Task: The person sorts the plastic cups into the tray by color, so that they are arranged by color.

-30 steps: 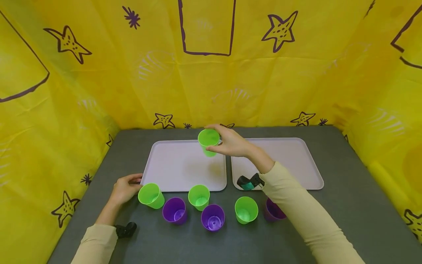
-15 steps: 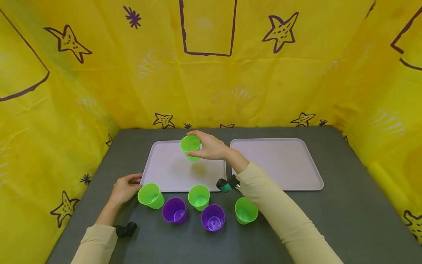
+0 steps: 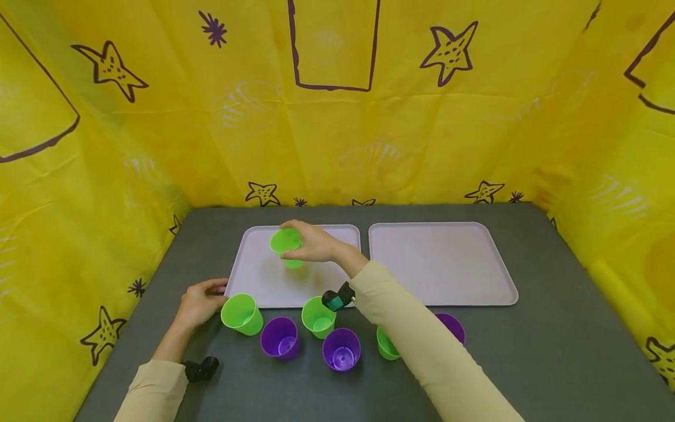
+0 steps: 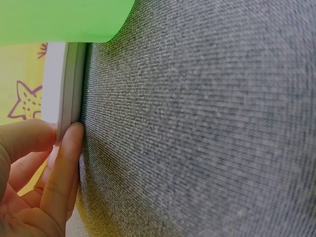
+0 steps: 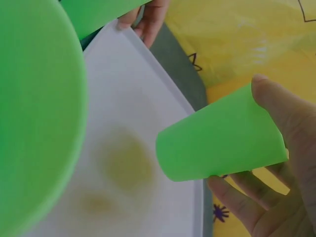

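Note:
My right hand (image 3: 315,244) grips a bright green plastic cup (image 3: 286,241) near its rim, thumb on one side and fingers on the other. In the right wrist view this cup (image 5: 222,138) hangs above the left pale tray (image 5: 123,89), with its shadow on the tray. At that tray's near left corner, my left hand (image 3: 199,302) pinches the rim (image 4: 71,89) between thumb and fingers. Right beside the left hand stands another green cup (image 3: 242,315).
Along the near side of the trays stand purple cups (image 3: 280,338) (image 3: 341,350), a green cup (image 3: 319,317), and a green cup (image 3: 387,346) and purple cup (image 3: 452,325) partly behind the right sleeve. A second pale tray (image 3: 443,264) lies at right on the dark table (image 3: 559,328). Yellow cloth (image 3: 327,146) surrounds it.
My right hand has carried the green cup leftward and lower over the left tray, the sleeve sweeping left too. My left hand has stayed at the tray corner.

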Available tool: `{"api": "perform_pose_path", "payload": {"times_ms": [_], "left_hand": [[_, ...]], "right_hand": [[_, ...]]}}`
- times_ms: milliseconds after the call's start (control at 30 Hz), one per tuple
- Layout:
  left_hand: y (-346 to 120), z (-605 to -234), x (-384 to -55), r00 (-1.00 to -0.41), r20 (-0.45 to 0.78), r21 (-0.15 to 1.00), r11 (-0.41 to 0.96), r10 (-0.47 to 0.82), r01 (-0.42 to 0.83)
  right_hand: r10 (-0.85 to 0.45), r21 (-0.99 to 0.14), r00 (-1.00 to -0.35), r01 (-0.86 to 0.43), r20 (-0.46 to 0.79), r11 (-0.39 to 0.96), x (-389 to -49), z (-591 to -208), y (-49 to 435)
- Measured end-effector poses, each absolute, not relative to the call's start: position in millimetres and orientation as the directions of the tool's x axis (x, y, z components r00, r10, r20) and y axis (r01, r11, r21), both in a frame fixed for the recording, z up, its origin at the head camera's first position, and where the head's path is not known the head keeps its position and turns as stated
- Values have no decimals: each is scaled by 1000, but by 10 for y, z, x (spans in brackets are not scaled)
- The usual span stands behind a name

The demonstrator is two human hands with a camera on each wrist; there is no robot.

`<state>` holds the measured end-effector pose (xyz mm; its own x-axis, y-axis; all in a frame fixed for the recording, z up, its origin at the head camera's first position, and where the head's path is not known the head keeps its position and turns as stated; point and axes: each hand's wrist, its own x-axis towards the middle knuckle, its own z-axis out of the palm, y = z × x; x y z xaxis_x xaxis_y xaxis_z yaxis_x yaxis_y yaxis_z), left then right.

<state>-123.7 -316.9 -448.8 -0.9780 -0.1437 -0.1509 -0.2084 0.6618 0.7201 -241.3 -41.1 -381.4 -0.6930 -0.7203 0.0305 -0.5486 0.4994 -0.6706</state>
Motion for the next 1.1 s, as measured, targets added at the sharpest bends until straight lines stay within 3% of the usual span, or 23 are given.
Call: {"api": "perform_pose_path", "payload": {"times_ms": [833, 1100], "left_hand": [[-3194, -4525, -1261, -980, -138, 740, 642, -146, -200], [-3202, -4510, -1253, -979, -145, 735, 646, -145, -205]], "right_hand": [[-760, -607, -648, -584, -51, 539, -2373, -3969, -870], [-737, -621, -671, -544, -82, 564, -2347, -4001, -1007]]}}
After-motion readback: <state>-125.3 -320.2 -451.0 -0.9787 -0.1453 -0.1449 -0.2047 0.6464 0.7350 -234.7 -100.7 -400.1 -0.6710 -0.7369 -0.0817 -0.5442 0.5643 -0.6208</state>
